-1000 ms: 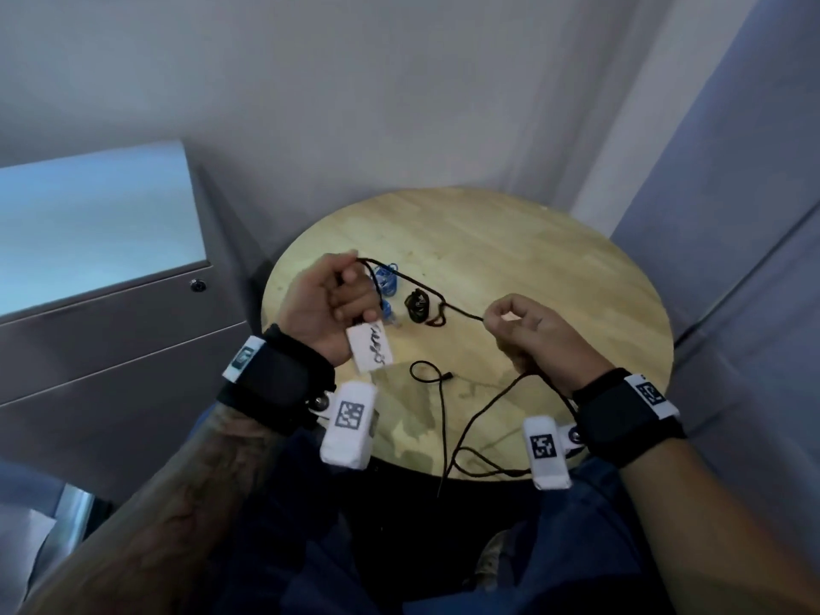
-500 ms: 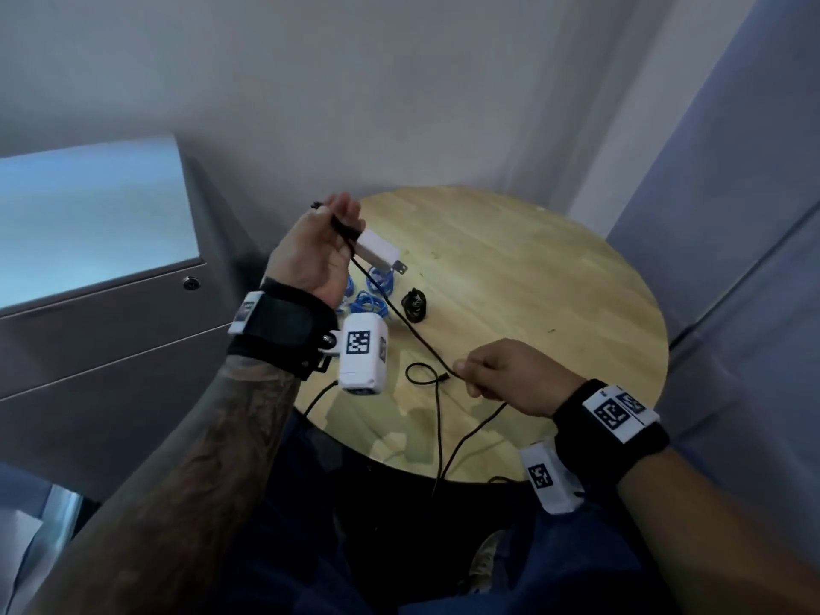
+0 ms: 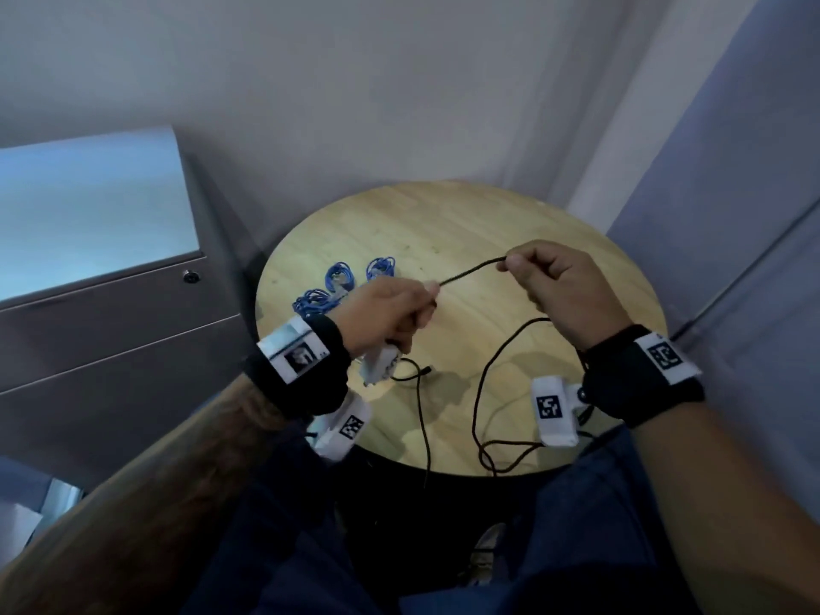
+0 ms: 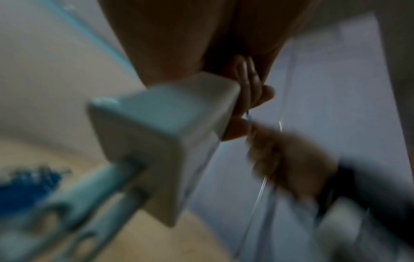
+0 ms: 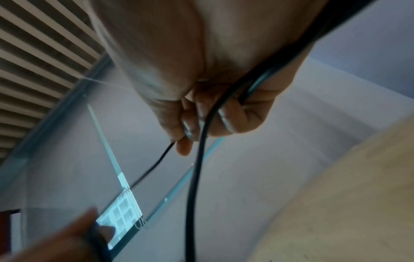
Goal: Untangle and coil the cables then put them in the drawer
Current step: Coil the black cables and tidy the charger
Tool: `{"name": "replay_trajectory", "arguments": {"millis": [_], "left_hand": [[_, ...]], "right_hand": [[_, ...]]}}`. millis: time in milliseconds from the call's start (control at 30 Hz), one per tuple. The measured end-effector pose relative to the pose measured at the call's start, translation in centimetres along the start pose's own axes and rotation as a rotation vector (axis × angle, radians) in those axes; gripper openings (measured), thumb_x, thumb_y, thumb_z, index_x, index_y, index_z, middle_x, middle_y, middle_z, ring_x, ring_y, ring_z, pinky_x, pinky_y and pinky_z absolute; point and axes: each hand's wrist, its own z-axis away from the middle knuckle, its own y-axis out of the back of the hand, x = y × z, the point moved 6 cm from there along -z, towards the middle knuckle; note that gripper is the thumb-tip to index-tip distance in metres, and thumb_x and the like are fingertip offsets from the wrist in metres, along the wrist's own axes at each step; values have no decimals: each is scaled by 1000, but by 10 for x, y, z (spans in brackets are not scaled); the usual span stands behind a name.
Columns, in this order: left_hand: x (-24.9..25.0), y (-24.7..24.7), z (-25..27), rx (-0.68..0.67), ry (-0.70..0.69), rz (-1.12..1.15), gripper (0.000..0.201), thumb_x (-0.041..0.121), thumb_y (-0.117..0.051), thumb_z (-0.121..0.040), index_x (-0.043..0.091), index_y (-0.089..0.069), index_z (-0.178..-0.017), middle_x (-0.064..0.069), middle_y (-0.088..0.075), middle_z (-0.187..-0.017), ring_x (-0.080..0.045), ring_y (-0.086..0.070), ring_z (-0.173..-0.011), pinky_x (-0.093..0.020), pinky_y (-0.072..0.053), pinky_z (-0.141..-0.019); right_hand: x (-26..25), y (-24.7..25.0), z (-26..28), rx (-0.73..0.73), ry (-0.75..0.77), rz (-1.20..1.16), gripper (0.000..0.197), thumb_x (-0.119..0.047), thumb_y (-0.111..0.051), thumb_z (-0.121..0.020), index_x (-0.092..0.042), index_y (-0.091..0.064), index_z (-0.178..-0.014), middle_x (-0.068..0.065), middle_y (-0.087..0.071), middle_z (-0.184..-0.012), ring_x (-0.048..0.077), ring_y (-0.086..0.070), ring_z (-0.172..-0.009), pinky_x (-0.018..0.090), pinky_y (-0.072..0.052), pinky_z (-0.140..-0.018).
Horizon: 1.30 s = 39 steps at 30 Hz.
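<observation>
Now both hands are level: left hand (image 3: 390,310) pinches the black cable (image 3: 472,269) and grips the white charger (image 3: 377,364); right hand (image 3: 559,290), lifted since half a second ago, pinches it farther right. Slack trails over the surface (image 3: 466,215) near edge. Next coil loop likely; three blue cable coils (image 3: 341,277) wait far left.

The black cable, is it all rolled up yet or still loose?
Still loose. The black cable stretches between the left hand and the right hand, and the rest trails in open bends over the table edge.
</observation>
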Motion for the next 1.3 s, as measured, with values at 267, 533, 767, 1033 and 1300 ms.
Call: {"name": "replay_trajectory", "arguments": {"millis": [267,533,767,1033,1300], "left_hand": [[12,31,-22,254,-136,901,23,13,-47,-105,2,-63,-118,-1,-54,-86,-17,-55,-77,-44,-47,-107],[20,-9,-5,255,-273,-261,21,15,-48,-108,10,-68,-102,-8,-70,-77,-25,-66,-68,-35,-55,-73],[17,-14,5,-23,-24,-599,30,39,-61,-104,17,-60,-84,-2,-50,-67,-23,-50,-58,-33,-43,-56],[-18,17,8,-33,81,208,44,29,-63,-101,13,-44,-65,0,-24,-57,-14,-20,-45,-24,-30,-49],[-7,40,13,250,24,370,44,33,-60,-101,18,-45,-62,3,-20,-55,-15,-20,-44,-26,-33,-50]], "right_hand": [[-7,-107,56,-600,-124,57,14,-24,-65,-105,-20,-63,-118,2,-74,-76,21,-70,-64,37,-54,-70],[-46,-78,48,-486,37,191,15,-14,-71,-85,-22,-69,-97,-4,-56,-66,15,-51,-57,36,-42,-61],[-23,-35,26,-364,-18,6,21,-7,-77,-94,-19,-71,-109,-2,-64,-78,13,-58,-68,31,-48,-69],[25,-2,2,-79,-143,92,10,-14,-66,-104,-17,-74,-97,0,-78,-79,17,-64,-64,33,-50,-68],[20,-19,3,53,-184,-130,8,-6,-59,-106,-9,-67,-107,13,-75,-85,20,-58,-64,37,-52,-62]]}}
